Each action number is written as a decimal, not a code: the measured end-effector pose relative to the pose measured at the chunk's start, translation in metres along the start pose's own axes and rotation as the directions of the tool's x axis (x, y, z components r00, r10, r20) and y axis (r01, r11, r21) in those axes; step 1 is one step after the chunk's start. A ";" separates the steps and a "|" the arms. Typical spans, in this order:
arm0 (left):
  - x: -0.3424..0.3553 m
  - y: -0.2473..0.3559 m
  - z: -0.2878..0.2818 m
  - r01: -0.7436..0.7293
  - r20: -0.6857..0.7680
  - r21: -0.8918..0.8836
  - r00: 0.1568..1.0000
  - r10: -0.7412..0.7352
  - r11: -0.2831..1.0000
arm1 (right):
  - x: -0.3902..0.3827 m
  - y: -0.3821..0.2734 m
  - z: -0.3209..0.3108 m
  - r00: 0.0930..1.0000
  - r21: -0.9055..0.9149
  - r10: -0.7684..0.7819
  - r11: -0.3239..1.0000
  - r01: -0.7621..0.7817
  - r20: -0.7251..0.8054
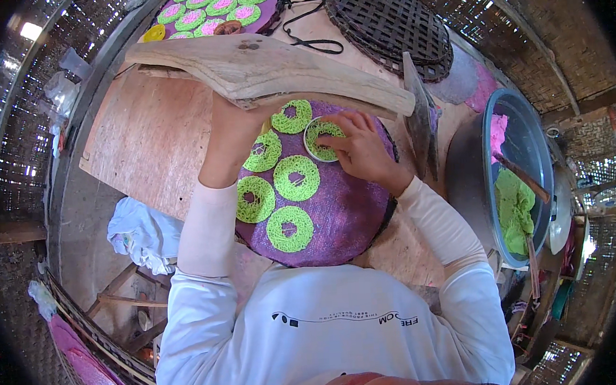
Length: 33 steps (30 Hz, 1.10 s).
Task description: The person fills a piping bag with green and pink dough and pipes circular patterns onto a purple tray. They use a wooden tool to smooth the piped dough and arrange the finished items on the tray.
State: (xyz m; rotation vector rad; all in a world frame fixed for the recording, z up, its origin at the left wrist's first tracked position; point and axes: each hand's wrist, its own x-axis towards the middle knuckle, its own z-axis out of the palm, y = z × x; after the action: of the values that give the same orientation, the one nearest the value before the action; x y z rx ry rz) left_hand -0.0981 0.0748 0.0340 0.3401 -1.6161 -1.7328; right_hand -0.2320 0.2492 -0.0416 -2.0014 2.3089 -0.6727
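Note:
A round purple mat [341,219] carries several lacy bright-green rings [295,178] of strands. A long pale wooden lever [315,75] crosses above its far part. My left hand [237,123] is raised at the mat's left, beneath the lever, which hides its fingers. My right hand [358,150] has curled fingers on a thin white ring mould [308,139], which sits around one green ring at the upper right of the mat.
A plywood board [150,146] lies beneath. A basin [469,182] at right holds green and pink dough with sticks. Behind are a pink-and-green filled tray [215,4] and dark woven racks [386,22]. A pale cloth [141,234] lies at left.

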 end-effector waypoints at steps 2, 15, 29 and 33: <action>0.000 -0.004 -0.002 0.011 0.008 0.002 1.000 -0.011 1.000 | 0.001 0.001 -0.006 0.994 0.089 0.107 0.990 -0.107 0.003; 0.000 -0.009 -0.005 0.070 -0.065 -0.065 0.995 -0.074 0.995 | -0.010 -0.001 -0.012 0.997 0.036 -0.066 0.997 0.065 0.050; -0.002 0.000 -0.009 0.156 -0.041 -0.096 0.986 -0.160 0.983 | -0.004 0.020 0.004 0.987 0.131 0.068 0.988 -0.087 0.143; -0.004 -0.002 -0.010 0.125 -0.044 -0.072 0.991 -0.128 0.990 | -0.003 0.023 0.002 0.989 0.149 0.060 0.986 -0.081 0.139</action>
State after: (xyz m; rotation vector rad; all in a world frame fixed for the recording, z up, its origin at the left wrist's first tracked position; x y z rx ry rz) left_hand -0.0896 0.0694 0.0293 0.4565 -1.5248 -1.8565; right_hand -0.2527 0.2530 -0.0520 -1.8301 2.1687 -0.6680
